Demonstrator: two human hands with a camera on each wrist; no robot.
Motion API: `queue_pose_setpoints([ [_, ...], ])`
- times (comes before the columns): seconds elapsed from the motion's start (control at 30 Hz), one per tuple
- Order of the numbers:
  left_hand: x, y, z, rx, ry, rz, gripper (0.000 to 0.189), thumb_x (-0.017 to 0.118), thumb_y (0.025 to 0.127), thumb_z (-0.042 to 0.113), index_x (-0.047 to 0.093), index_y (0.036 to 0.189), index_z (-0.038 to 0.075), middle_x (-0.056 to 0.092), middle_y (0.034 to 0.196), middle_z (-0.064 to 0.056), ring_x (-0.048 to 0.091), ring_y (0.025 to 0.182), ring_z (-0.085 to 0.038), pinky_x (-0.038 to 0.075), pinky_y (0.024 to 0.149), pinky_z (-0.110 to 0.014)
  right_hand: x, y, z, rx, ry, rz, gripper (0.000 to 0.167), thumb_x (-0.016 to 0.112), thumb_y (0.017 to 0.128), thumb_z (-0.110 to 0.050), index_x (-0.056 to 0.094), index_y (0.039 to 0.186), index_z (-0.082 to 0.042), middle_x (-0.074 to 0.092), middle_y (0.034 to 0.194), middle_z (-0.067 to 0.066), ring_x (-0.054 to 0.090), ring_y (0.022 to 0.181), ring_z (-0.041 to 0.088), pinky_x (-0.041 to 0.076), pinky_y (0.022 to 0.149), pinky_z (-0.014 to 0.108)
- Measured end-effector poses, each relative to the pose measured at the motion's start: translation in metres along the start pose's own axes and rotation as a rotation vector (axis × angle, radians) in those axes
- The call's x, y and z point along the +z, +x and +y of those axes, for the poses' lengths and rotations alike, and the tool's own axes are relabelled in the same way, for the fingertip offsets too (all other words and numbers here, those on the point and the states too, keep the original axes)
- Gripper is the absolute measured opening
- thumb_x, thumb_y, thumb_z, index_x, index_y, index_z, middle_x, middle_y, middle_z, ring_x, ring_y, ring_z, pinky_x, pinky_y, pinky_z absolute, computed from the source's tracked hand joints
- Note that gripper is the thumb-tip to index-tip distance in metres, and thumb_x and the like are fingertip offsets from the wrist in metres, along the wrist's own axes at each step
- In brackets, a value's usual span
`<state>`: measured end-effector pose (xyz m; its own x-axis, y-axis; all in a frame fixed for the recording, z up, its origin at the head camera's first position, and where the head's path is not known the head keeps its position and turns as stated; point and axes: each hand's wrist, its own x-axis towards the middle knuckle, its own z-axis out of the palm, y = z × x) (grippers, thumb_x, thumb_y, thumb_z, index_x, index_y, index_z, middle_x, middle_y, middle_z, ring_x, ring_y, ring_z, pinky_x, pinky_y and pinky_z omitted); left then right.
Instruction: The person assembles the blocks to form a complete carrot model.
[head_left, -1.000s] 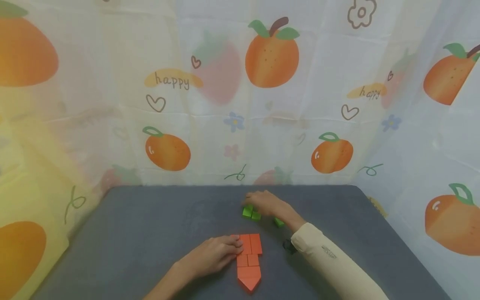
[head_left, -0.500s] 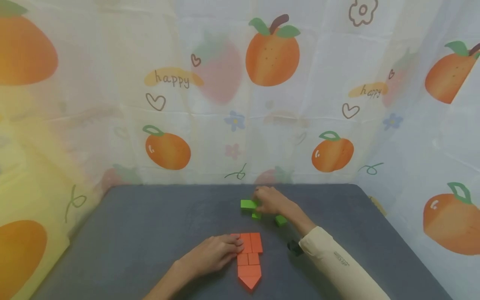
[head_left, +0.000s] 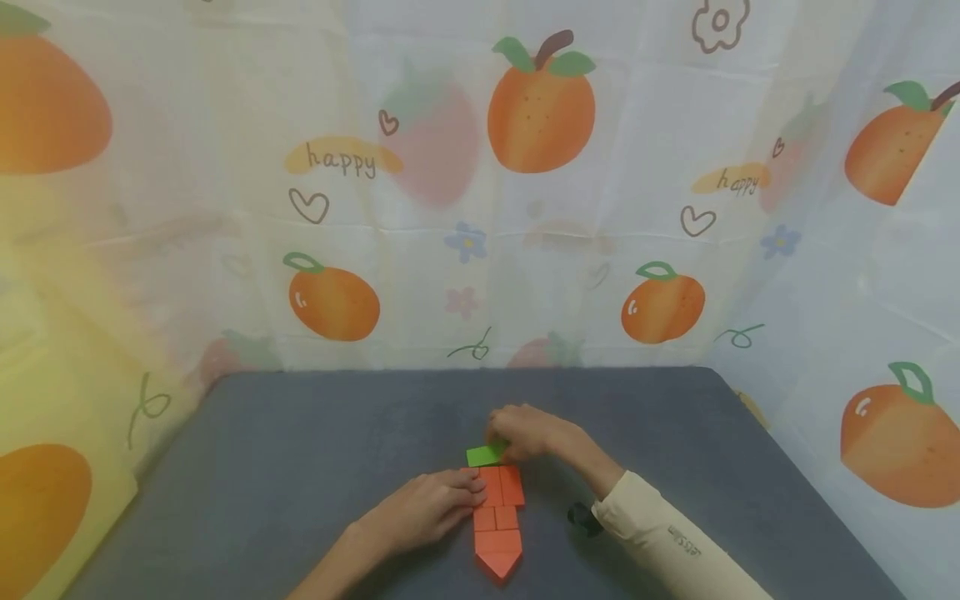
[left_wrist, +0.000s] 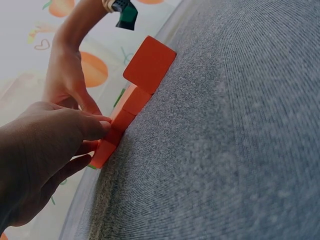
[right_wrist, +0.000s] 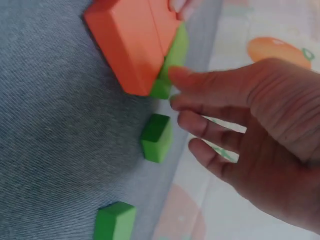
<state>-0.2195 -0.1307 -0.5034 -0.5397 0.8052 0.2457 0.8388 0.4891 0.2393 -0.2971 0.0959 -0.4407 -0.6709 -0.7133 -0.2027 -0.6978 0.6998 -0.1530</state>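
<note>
Orange-red wooden blocks (head_left: 510, 487) lie together on the table in a flat shape, with a pointed block (head_left: 498, 567) at the near end. My left hand (head_left: 431, 507) rests its fingertips against the left side of the wide far part. Just beyond those blocks, my right hand (head_left: 534, 431) pinches a light green block (head_left: 482, 456) by its right end. In the right wrist view the same green block (right_wrist: 176, 54) sits close along the orange-red edge. Two loose green blocks, a nearer one (right_wrist: 157, 137) and another (right_wrist: 115, 222), also show there.
A dark grey cloth-covered table (head_left: 300, 442) carries everything. Behind and beside it hangs a fruit-print curtain (head_left: 427, 275). A small black device (head_left: 583, 518) sits at the right wrist, by the cream sleeve (head_left: 660, 533).
My right hand has brought the light green block from farther back toward me, up to the far edge of the orange-red blocks. My left hand stays in place.
</note>
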Motion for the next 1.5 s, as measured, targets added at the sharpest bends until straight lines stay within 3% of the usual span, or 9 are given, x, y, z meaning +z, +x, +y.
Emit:
queue_pose_setpoints([
  [0.1, 0.001, 0.0, 0.0, 0.004, -0.007, 0.002, 0.027, 0.067, 0.103, 0.016, 0.076, 0.128, 0.014, 0.072, 0.137, -0.003, 0.067, 0.131, -0.016, 0.06, 0.104, -0.036, -0.001, -0.001, -0.001, -0.009, 0.003, -0.022, 0.029, 0.077, 0.091, -0.002, 0.079, 0.118, -0.013, 0.072, 0.119, 0.003, 0.068, 0.111, 0.021, 0.059, 0.093, 0.037],
  [0.3, 0.0, 0.0, 0.001, 0.026, -0.011, 0.014, 0.026, 0.066, 0.103, 0.015, 0.077, 0.127, 0.013, 0.073, 0.135, -0.003, 0.068, 0.131, -0.017, 0.06, 0.104, -0.036, -0.001, -0.003, -0.003, -0.114, -0.07, -0.049, 0.048, 0.068, 0.089, 0.016, 0.077, 0.123, -0.015, 0.071, 0.117, 0.002, 0.067, 0.108, 0.017, 0.059, 0.093, 0.03],
  [0.5, -0.001, 0.0, 0.0, 0.009, -0.007, 0.003, 0.028, 0.066, 0.103, 0.017, 0.076, 0.129, 0.013, 0.072, 0.137, -0.004, 0.067, 0.132, -0.018, 0.059, 0.105, -0.038, -0.001, -0.005, -0.003, -0.108, -0.075, -0.068, 0.05, 0.072, 0.087, 0.016, 0.075, 0.126, -0.015, 0.072, 0.12, 0.002, 0.068, 0.107, 0.016, 0.06, 0.091, 0.028],
  [0.83, -0.001, 0.0, -0.003, 0.036, 0.013, 0.027, 0.026, 0.068, 0.102, 0.015, 0.077, 0.126, 0.012, 0.073, 0.135, -0.005, 0.068, 0.13, -0.019, 0.06, 0.104, -0.038, 0.001, -0.004, -0.003, -0.122, -0.036, -0.069, 0.054, 0.067, 0.088, 0.018, 0.072, 0.132, -0.014, 0.07, 0.125, 0.002, 0.067, 0.118, 0.018, 0.058, 0.103, 0.033],
  [0.97, 0.0, 0.0, -0.003, 0.023, 0.007, 0.014, 0.027, 0.067, 0.103, 0.016, 0.077, 0.127, 0.012, 0.073, 0.135, -0.004, 0.067, 0.132, -0.019, 0.059, 0.105, -0.038, -0.002, -0.012, 0.001, -0.104, -0.007, -0.022, 0.056, 0.065, 0.089, 0.018, 0.068, 0.136, -0.012, 0.066, 0.136, 0.005, 0.064, 0.127, 0.022, 0.056, 0.108, 0.037],
  [1.13, -0.001, 0.001, -0.002, 0.003, -0.001, -0.008, 0.028, 0.067, 0.103, 0.016, 0.076, 0.129, 0.013, 0.073, 0.136, -0.003, 0.066, 0.134, -0.019, 0.059, 0.106, -0.039, -0.009, -0.029, 0.006, -0.082, 0.012, 0.098, 0.055, 0.055, 0.092, 0.02, 0.065, 0.139, -0.007, 0.063, 0.144, 0.01, 0.06, 0.135, 0.029, 0.053, 0.111, 0.048],
  [1.3, -0.001, 0.001, -0.001, 0.0, -0.007, -0.007, 0.028, 0.067, 0.103, 0.016, 0.075, 0.13, 0.012, 0.072, 0.137, -0.004, 0.066, 0.134, -0.02, 0.059, 0.105, -0.038, 0.0, -0.049, 0.009, -0.127, -0.015, 0.132, 0.052, 0.054, 0.093, 0.017, 0.064, 0.139, -0.005, 0.063, 0.145, 0.012, 0.061, 0.136, 0.032, 0.052, 0.11, 0.056],
  [1.5, -0.001, 0.001, -0.001, -0.012, -0.021, -0.01, 0.029, 0.067, 0.103, 0.016, 0.075, 0.131, 0.013, 0.072, 0.138, -0.004, 0.065, 0.134, -0.02, 0.059, 0.106, -0.04, 0.021, -0.067, 0.012, -0.229, -0.05, 0.183, 0.042, 0.056, 0.099, 0.007, 0.065, 0.138, -0.006, 0.064, 0.146, 0.012, 0.063, 0.135, 0.029, 0.058, 0.105, 0.048],
])
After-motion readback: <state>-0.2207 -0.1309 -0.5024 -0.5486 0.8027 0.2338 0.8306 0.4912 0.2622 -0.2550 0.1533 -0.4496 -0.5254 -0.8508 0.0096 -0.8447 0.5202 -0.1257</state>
